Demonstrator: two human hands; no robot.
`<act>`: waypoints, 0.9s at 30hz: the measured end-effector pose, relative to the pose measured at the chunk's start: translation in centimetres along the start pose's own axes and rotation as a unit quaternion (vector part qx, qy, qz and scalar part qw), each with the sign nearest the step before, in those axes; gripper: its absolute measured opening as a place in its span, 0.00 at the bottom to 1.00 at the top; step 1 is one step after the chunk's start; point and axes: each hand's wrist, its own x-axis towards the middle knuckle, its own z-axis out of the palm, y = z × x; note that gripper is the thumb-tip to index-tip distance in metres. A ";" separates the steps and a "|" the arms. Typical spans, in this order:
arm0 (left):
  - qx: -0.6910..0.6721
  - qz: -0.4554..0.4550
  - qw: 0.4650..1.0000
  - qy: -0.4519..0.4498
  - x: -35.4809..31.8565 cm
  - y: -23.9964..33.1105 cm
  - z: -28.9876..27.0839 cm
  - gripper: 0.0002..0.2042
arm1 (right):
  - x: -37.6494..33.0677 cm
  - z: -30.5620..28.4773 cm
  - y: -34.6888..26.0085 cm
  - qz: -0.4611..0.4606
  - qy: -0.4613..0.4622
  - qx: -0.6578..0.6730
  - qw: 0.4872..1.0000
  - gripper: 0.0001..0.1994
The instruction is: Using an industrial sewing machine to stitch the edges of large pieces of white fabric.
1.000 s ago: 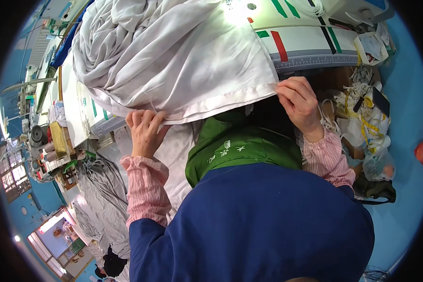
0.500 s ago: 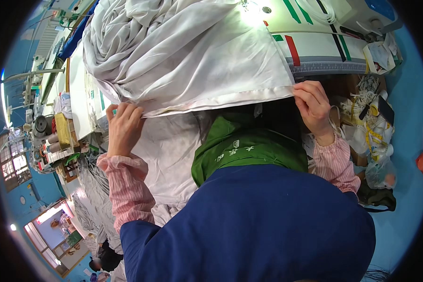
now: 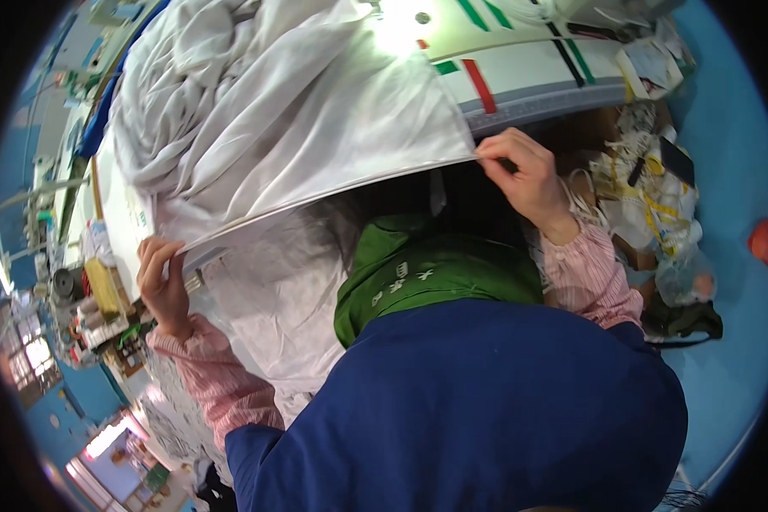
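A large white fabric (image 3: 316, 128) lies bunched over the left of the worktable, its flatter part reaching toward me. Its near edge is stretched in a straight line between my hands, past the table's front. My left hand (image 3: 161, 282) pinches this edge at its left end, thumb against fingers. At the right corner, my right hand (image 3: 523, 177) grips the same edge between thumb and fingertips. Below the edge, more pale cloth (image 3: 273, 290) hangs down beside my green apron (image 3: 435, 269).
Coloured tape strips (image 3: 480, 86) and a grey ruler strip (image 3: 555, 102) mark the white table, under a bright lamp. A cluttered heap with a yellow tape measure (image 3: 664, 229) and a dark phone (image 3: 677, 160) sits at right. Thread cones (image 3: 90, 314) stand at left.
Both hands have shifted left in view, the left one farther and lower, so they are wider apart. The fabric's edge is now pulled taut and slants down to the left.
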 end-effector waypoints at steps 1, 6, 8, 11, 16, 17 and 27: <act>0.004 0.005 1.000 0.006 -0.2 -0.2 0.1 0.05 | 0.0 0.1 0.2 0.001 0.001 0.004 1.000 0.09; 0.013 -0.002 1.000 0.020 -1.0 -0.1 0.2 0.05 | 0.0 0.3 0.7 -0.053 0.006 -0.016 0.998 0.10; 0.021 0.010 0.998 0.061 -1.4 -0.3 0.9 0.07 | -0.1 0.3 0.7 -0.063 0.005 -0.034 0.997 0.11; 0.057 0.015 0.996 0.069 -2.2 0.4 1.1 0.09 | -0.3 0.2 0.4 -0.094 0.013 -0.043 0.995 0.12; 0.193 0.044 0.974 0.107 -3.9 1.9 0.4 0.12 | -0.2 -0.3 -0.5 -0.203 0.037 -0.105 0.973 0.13; 0.223 0.038 0.967 0.118 -4.8 1.9 -0.1 0.08 | -0.4 -0.3 -0.6 -0.201 0.039 -0.102 0.973 0.13; 0.224 0.019 0.972 0.066 -9.6 0.5 5.7 0.14 | -1.6 1.2 0.5 -0.210 0.001 -0.141 0.967 0.07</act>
